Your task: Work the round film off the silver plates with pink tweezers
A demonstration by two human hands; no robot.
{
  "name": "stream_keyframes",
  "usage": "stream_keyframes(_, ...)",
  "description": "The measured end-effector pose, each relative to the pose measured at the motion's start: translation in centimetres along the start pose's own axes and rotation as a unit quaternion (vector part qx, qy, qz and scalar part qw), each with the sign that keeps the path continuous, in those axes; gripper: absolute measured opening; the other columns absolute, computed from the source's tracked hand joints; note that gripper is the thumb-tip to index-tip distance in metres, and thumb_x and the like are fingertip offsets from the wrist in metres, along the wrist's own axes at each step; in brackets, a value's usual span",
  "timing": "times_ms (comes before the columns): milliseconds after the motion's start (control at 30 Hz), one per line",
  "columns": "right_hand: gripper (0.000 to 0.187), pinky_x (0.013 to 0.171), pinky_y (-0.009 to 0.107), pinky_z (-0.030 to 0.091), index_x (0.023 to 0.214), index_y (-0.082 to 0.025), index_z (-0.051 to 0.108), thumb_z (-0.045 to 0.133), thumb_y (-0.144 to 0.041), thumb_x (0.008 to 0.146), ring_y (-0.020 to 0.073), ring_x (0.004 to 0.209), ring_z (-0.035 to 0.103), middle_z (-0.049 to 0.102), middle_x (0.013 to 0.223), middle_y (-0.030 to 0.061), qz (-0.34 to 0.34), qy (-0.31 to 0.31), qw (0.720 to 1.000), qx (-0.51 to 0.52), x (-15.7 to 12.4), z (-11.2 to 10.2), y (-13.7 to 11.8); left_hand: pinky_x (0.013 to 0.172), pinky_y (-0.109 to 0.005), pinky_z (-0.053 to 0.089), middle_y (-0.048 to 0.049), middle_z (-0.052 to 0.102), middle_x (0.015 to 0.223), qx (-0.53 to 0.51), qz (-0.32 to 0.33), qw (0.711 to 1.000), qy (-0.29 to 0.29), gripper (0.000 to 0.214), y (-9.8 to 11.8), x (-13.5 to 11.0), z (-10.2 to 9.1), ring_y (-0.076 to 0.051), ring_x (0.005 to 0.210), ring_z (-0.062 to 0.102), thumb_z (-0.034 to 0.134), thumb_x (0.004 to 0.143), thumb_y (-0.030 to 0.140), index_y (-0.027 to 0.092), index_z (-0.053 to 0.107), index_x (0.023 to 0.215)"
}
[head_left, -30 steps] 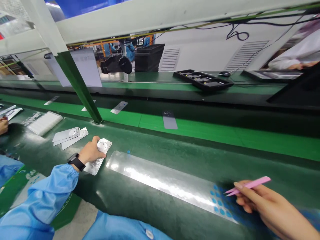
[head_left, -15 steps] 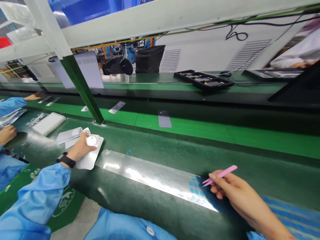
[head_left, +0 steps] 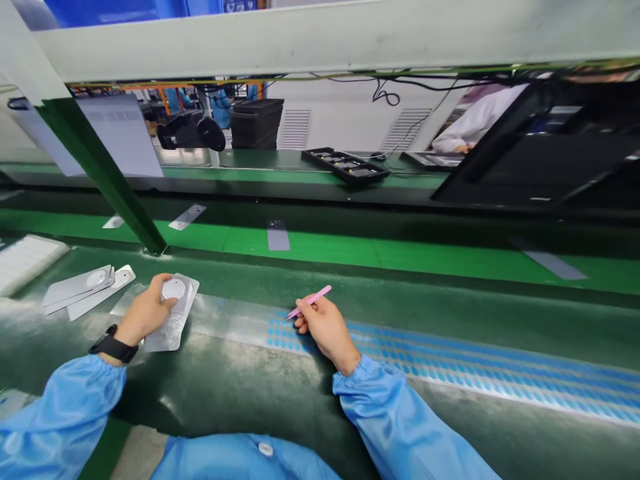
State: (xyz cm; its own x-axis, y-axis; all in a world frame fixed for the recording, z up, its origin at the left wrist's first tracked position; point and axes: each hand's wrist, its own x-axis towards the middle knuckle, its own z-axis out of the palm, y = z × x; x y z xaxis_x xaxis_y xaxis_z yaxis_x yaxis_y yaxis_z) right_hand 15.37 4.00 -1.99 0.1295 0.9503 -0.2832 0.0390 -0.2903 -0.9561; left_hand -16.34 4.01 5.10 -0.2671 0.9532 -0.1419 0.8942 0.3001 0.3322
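My left hand (head_left: 144, 315) grips a silvery metal plate (head_left: 173, 325), with its fingers next to a round white disc (head_left: 174, 289) on the plate. My right hand (head_left: 326, 328) pinches pink tweezers (head_left: 310, 302), their tips pointing left. That hand rests over the left part of a clear film sheet printed with rows of blue dots (head_left: 450, 365), which lies along the dark green bench (head_left: 280, 400). Further left, several similar plates with white discs (head_left: 85, 291) lie in an overlapping pile.
A white pad (head_left: 25, 263) sits at the far left. Behind the bench runs a green belt (head_left: 320, 250) carrying grey plates (head_left: 279, 235). A green post (head_left: 103, 173) rises beyond the pile. A black tray (head_left: 345, 166) lies further back, and a person's sleeve (head_left: 475, 120) shows at the right.
My right hand has moved left, closer to my left hand, with the tweezers. My view has turned right, showing more blue dots. The plate now lies flatter in my left hand.
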Motion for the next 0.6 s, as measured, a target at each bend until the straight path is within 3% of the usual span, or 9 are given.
stream_keyframes(100,0.014,0.036,0.019,0.041,0.068,-0.019,0.052,0.059,-0.028,0.076,0.0093,0.035,0.052,0.058,0.044,-0.0036,0.008,-0.012,1.0,0.016,-0.1,-0.3,0.0,0.075,-0.035,0.049,-0.0069,0.065,0.081,0.036,0.01,0.999,0.019,0.051,-0.5,0.2,0.5,-0.029,0.083,0.065,0.044,0.079,0.03,0.015,0.045,0.128)
stream_keyframes(200,0.014,0.036,0.019,0.041,0.069,-0.019,0.052,0.058,-0.028,0.077,0.0088,0.034,0.051,0.058,0.044,-0.0039,-0.002,-0.032,0.999,-0.009,-0.4,-0.7,-0.6,0.078,-0.038,0.049,-0.0098,0.068,0.091,0.04,0.019,0.997,0.06,0.049,-1.4,-0.1,-0.4,-0.03,0.087,0.065,0.043,0.079,0.031,0.016,0.05,0.125)
stream_keyframes(333,0.01,0.038,0.018,0.042,0.071,-0.018,0.054,0.058,-0.024,0.077,0.0082,0.037,0.053,0.06,0.048,-0.0039,-0.029,-0.085,0.993,-0.073,-0.4,-0.1,-1.9,0.073,-0.034,0.051,-0.0048,0.068,0.092,-0.057,0.001,0.992,0.11,0.042,-1.2,-1.0,-1.3,-0.026,0.083,0.065,0.046,0.076,0.037,0.021,0.057,0.114)
stream_keyframes(467,0.009,0.038,0.017,0.042,0.071,-0.017,0.055,0.058,-0.02,0.078,0.008,0.036,0.054,0.061,0.048,-0.0037,-0.018,-0.12,0.986,-0.113,0.6,0.8,-2.4,0.062,-0.029,0.049,-0.0005,0.066,0.087,-0.212,0.052,0.975,0.041,0.044,1.7,-2.6,0.9,-0.019,0.07,0.062,0.051,0.074,0.043,0.022,0.053,0.112)
stream_keyframes(600,0.01,0.038,0.018,0.042,0.071,-0.017,0.053,0.056,-0.019,0.08,0.0087,0.035,0.055,0.06,0.046,-0.0039,0.011,-0.108,0.988,-0.107,1.2,1.3,-2.0,0.062,-0.028,0.045,0.003,0.06,0.073,-0.197,0.135,0.969,-0.055,0.033,5.1,-4.0,5.2,-0.017,0.063,0.056,0.053,0.076,0.032,0.022,0.054,0.107)
